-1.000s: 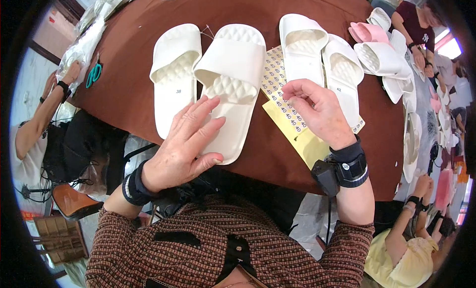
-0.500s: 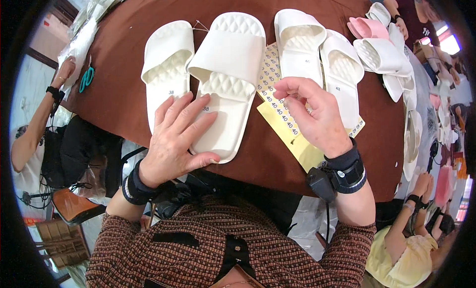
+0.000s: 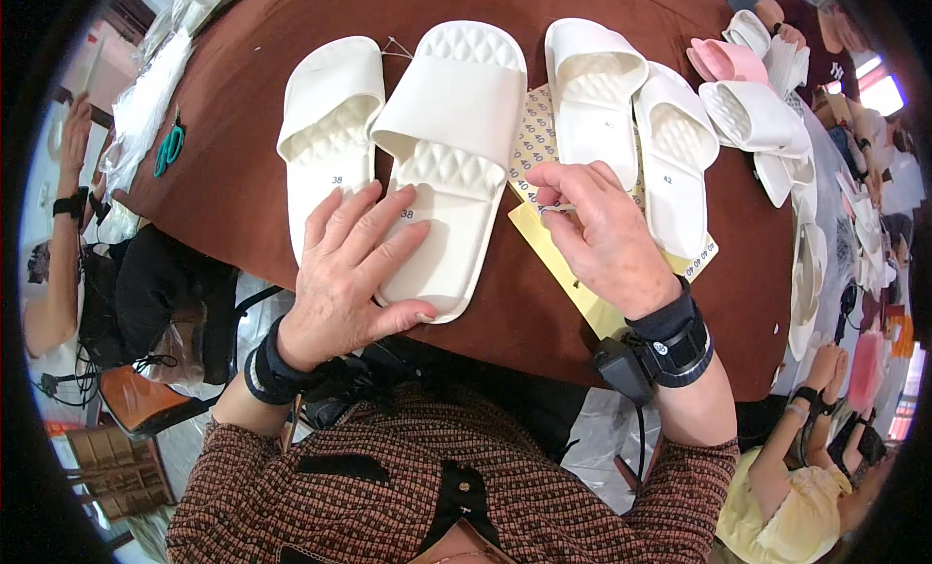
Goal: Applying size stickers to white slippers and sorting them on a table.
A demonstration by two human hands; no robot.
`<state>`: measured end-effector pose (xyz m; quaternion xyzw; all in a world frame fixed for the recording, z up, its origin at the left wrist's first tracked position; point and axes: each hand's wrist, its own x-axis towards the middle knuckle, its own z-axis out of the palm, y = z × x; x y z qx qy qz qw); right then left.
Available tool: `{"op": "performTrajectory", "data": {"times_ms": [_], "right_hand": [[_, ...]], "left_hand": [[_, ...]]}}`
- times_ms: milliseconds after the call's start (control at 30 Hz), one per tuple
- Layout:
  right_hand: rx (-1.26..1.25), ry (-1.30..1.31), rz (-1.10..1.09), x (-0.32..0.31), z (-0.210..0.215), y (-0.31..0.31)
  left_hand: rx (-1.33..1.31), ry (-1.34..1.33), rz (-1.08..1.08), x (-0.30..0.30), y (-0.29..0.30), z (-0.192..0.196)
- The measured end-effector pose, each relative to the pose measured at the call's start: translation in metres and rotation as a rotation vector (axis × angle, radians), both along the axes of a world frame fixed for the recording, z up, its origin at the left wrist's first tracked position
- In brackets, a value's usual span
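Observation:
My left hand (image 3: 351,263) lies with fingers spread over the footbeds of two white slippers, the left slipper (image 3: 335,88) and the right slipper (image 3: 449,98), joined by a thin tie near the toes. Small dark numbers are on their insoles. My right hand (image 3: 607,239) is pinched, and a small pale sticker (image 3: 557,208) shows between its thumb and fingers. It hovers over sheets of number stickers (image 3: 530,147) with a yellow backing (image 3: 565,263). Beyond it rest another white slipper (image 3: 594,69) and a further white slipper (image 3: 677,147), partly on the sheets.
Teal-handled scissors (image 3: 169,149) lie at the left of the brown tablecloth (image 3: 243,108). Pink slippers (image 3: 728,61) and more white slippers (image 3: 752,116) are at the right. Clear plastic bags (image 3: 160,69) run along the far left edge. Other people sit at both sides.
My right hand has turned slightly, and the pale sticker at its fingertips now shows. My left hand stays on the slippers. A person's hand at the far left has risen away from the plastic bags.

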<state>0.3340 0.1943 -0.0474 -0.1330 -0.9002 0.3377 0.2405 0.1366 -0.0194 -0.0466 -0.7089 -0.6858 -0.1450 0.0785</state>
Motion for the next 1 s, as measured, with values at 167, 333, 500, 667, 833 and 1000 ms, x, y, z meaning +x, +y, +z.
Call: {"op": "performTrajectory", "data": {"times_ms": [167,333,500,667,833,1000], "right_hand": [[0.019,-0.008,0.006,-0.0003,-0.0002,0.0005],[0.084,-0.021,0.019,-0.0023,-0.0003,0.0003],[0.147,-0.031,0.019,-0.0038,-0.0018,0.0003],[0.160,-0.039,0.022,-0.0066,-0.0003,-0.0027],[0.149,-0.050,0.024,-0.0085,-0.0025,-0.0043],[0.145,-0.021,0.003,-0.0089,-0.0032,-0.0035]], "left_hand": [[0.013,0.001,0.000,0.0004,0.0008,-0.0010],[0.013,0.002,0.002,0.0005,0.0012,-0.0011],[0.021,0.006,-0.006,-0.0001,0.0025,-0.0012],[0.028,0.000,-0.003,-0.0003,0.0030,-0.0010],[0.035,-0.017,0.010,0.0015,0.0036,-0.0020],[0.036,-0.022,0.013,0.0013,0.0033,-0.0030]]}}
